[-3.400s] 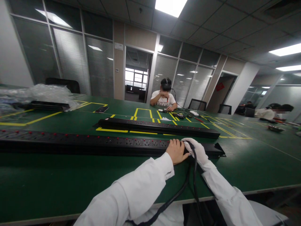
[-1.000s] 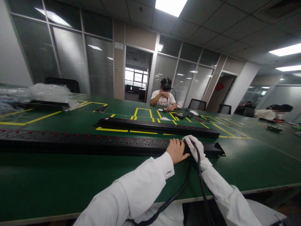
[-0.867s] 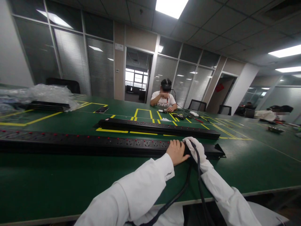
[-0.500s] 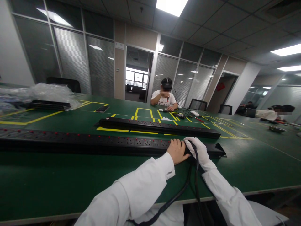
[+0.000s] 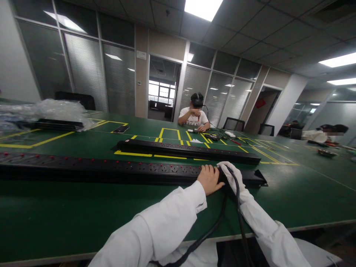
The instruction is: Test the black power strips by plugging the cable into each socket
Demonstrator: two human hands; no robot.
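A long black power strip (image 5: 155, 167) with a row of sockets and small red parts lies across the table in front of me. My left hand (image 5: 209, 178), bare, wraps over the strip near its right end, thumb on the near side. Close beside it, my right hand (image 5: 232, 175) in a white glove is closed round a black cable (image 5: 238, 196) at the strip. The cable loops down over the table edge towards my lap. What sits under the gloved fingertips is hidden.
A second black power strip (image 5: 191, 149) lies behind, near yellow tape lines on the green table (image 5: 83, 215). Clear plastic wrap (image 5: 58, 111) is at the left, a phone (image 5: 121, 129) farther back. A person (image 5: 194, 115) sits opposite near tangled cables (image 5: 219, 133).
My right hand has turned and shifted slightly, and the cable below it has swung to the right. My left hand stays in place on the strip.
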